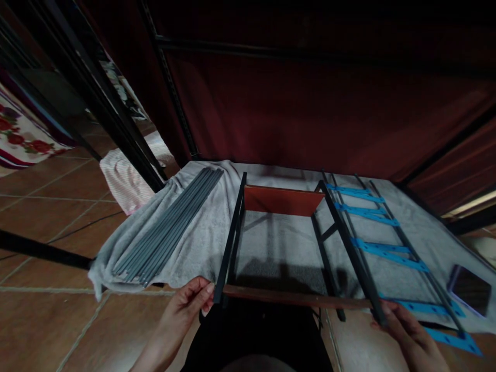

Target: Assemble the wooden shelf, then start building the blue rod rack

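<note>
Dark red fabric point(290, 113) hangs behind the cloth-covered worktop point(205, 237). Mid-worktop, a metal frame point(351, 245) juts past the near edge. The left hand point(197, 297) pinches its near left corner, thumb uppermost; the right hand point(403, 323) grips the near right, fingertips partly hidden, dim. Both forearms point(160, 338) are cut off below.

We get a dim view, the red curtain point(290, 119) sinking to near-black up top. Soft shadows darken the grey cloth point(201, 245), a pale sheen touches the tiled floor point(112, 341), and the right hand point(405, 326) seems slightly blurred.
</note>
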A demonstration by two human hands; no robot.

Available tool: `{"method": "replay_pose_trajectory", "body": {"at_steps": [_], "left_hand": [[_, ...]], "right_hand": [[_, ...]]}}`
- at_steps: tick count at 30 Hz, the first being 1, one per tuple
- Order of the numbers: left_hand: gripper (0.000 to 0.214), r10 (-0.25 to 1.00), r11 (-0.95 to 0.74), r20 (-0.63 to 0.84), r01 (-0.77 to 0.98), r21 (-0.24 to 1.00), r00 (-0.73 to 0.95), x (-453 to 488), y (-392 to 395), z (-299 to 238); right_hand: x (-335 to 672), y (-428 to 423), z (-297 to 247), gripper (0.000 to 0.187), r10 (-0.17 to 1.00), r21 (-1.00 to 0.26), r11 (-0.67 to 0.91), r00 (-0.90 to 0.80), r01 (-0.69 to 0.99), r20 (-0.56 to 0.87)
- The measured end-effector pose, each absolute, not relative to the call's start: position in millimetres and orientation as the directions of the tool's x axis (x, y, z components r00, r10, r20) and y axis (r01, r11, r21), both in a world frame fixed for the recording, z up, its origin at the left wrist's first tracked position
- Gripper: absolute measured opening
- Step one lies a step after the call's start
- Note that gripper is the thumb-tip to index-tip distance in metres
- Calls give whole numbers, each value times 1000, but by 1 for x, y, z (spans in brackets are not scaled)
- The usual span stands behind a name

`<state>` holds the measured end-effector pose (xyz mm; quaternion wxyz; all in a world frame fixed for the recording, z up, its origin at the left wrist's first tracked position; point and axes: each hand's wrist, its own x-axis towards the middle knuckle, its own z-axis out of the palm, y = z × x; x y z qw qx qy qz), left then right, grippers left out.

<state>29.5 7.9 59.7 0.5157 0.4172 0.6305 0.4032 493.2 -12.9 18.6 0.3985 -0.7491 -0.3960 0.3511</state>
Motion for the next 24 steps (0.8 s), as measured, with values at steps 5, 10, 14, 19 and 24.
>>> {"method": "replay_pose_trajectory", "body": {"at_steps": [5, 10, 14, 19, 24], "left_hand": [[39, 929, 352, -316, 195, 916, -194, 35, 7, 67], [44, 887, 417, -340, 226, 880, -313, 31, 7, 56], [45, 866, 441, -340, 240, 865, -366, 26, 6, 46], [45, 870, 431, -325, 252, 866, -371, 24, 5, 39], [48, 904, 388, -300, 289, 875, -305, 20, 5, 28]], "right_hand": [[501, -12, 5, 45, 901, -837, -308, 420, 453, -105], [496, -13, 15, 39, 920, -809, -284, 385, 515, -78], [486, -10, 23, 39, 905, -817, -308, 414, 488, -94], [491, -7, 17, 47, 849, -805, -408, 503, 431, -162], [501, -5, 10, 52, 833, -796, -439, 520, 417, -187]]}}
